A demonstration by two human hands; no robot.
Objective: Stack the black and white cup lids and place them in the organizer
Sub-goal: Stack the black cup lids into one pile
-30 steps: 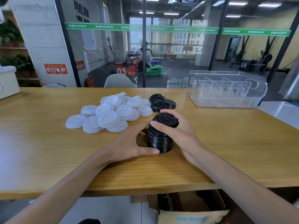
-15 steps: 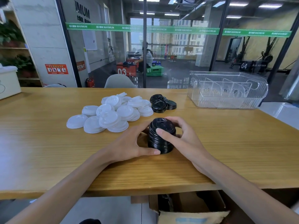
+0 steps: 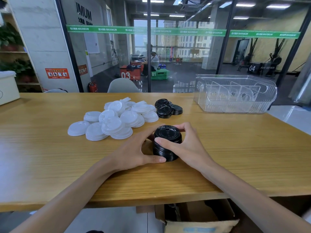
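At the far left edge of the wooden table (image 3: 50,157) sits part of a pale box (image 3: 7,87). Further right, a loose heap of white lids (image 3: 116,118) spreads across the tabletop, some overlapping, some lying singly at the near-left fringe. The left hand (image 3: 133,152) comes in from the lower left with its wrist resting on the wood; its thumb lies along the near base of the stack of black lids (image 3: 167,143) and its fingers curve round the stack's left side, touching it. The stack stands upright on the table, just nearer the person than the white heap. The right hand (image 3: 186,145) wraps the stack from the other side: the thumb presses on its near upper edge and the fingers curl over the far rim, so both hands grip the same stack between them. Behind the stack, just right of the white heap, lie a few loose black lids (image 3: 167,108), overlapping one another. At the far right of the table stands the clear organizer (image 3: 235,105), a see-through bin with upright dividers inside, well apart from the hands. Below the table edge, a cardboard box (image 3: 200,221) shows.
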